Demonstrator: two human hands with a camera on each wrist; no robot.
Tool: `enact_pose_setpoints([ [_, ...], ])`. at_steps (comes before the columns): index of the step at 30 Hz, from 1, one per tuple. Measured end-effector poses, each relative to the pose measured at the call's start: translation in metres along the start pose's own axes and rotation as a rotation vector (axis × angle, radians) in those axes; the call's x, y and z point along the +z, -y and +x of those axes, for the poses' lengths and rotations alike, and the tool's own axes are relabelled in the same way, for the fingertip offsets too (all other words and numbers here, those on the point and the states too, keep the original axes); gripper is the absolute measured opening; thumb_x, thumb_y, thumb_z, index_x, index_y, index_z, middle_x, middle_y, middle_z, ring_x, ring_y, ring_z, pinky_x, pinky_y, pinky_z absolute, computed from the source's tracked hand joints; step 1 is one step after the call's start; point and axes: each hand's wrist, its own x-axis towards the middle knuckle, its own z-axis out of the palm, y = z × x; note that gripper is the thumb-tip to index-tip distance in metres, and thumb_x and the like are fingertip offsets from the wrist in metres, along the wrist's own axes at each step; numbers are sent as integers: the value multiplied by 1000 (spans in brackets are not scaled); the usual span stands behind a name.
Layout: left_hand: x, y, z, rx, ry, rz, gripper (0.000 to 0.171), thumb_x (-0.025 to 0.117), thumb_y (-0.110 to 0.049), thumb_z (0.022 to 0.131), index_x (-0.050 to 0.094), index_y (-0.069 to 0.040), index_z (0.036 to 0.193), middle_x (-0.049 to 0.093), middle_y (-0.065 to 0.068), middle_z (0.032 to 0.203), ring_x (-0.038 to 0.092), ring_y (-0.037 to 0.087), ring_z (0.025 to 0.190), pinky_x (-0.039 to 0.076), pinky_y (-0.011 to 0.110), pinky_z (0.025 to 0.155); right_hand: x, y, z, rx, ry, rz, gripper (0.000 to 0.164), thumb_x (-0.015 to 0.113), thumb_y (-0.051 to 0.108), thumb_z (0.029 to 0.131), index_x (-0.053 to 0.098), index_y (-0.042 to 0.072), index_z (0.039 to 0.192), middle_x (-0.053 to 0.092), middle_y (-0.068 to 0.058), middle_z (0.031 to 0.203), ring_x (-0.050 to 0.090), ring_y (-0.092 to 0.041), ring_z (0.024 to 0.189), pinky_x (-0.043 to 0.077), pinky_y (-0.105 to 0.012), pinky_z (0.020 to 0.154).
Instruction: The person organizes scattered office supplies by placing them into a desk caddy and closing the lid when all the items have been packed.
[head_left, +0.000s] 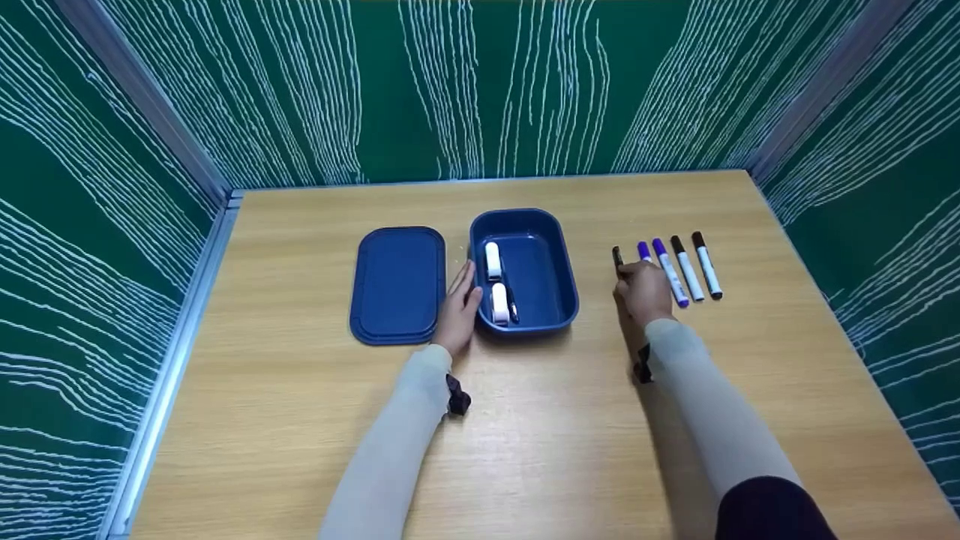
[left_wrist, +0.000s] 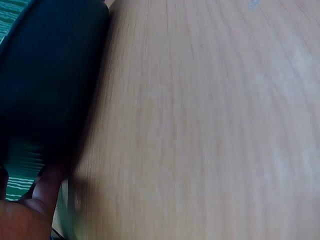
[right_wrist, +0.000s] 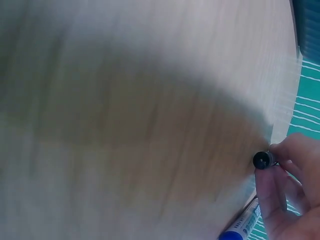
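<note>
A dark blue box [head_left: 568,300] stands on the table, holding two small white rounded items [head_left: 493,260] and a dark pen [head_left: 511,300] along its left side. My left hand [head_left: 456,315] rests against the outside of the box's left wall, fingers mostly straight; the left wrist view shows fingers [left_wrist: 47,192] by the box wall [left_wrist: 50,75]. Right of the box, my right hand [head_left: 646,292] pinches a black pen [head_left: 617,256] between thumb and fingers. In the right wrist view the pen's round end [right_wrist: 262,160] points towards the camera.
Two purple-capped markers [head_left: 670,271] and two dark-capped markers [head_left: 706,264] lie in a row by my right hand, one partly hidden by it. The blue lid [head_left: 397,285] lies flat left of the box. Green line-patterned panels [head_left: 487,90] surround the wooden table [head_left: 300,420].
</note>
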Motion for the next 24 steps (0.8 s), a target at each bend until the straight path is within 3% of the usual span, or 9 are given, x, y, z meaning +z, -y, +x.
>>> enact_pose_setpoints([
  [15,0,-1,-1,6,-8,-4,52,41,-16,106,24,-11,155,18,7,160,15,25,146,14,33,117,1,-1,-2,21,-26,92,33,59,-4,85,67,-6,117,66,-24,111,63,-36,98,53,-46,83],
  [24,1,-2,0,29,-16,-8,52,42,-14,105,25,-8,154,20,9,160,16,28,145,15,34,117,-2,6,-4,72,-6,144,36,58,-2,84,66,-5,120,65,-22,113,65,-30,86,54,-31,60],
])
